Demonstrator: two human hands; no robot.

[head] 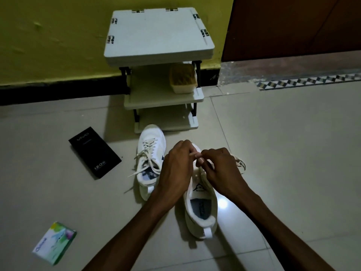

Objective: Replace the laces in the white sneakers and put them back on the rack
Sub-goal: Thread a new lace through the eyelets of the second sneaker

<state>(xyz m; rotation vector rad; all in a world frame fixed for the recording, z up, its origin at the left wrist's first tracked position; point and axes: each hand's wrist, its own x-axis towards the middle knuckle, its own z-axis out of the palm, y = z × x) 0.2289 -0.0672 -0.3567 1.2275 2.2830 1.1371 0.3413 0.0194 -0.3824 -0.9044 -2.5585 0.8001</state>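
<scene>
The nearer white fabric sneaker (201, 209) lies on the pale tiled floor (283, 143), heel toward the person. Both hands cover its forefoot. The left hand (175, 169) and right hand (220, 169) are curled tight, fingertips meeting over the eyelets; what they pinch is hidden. A cream lace (239, 163) loops out beside the right hand. The second white laced sneaker (150, 159) lies just to the left, and the white plastic tiered rack (158, 36) stands beyond.

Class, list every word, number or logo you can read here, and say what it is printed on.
"vivo": far end of the black box.
"120": near end of that box; following characters too small.
Blue word on the green and white packet: too blurred.
Logo text on the near sneaker tongue: too small.
Insole print in the far sneaker: unreadable.
</scene>
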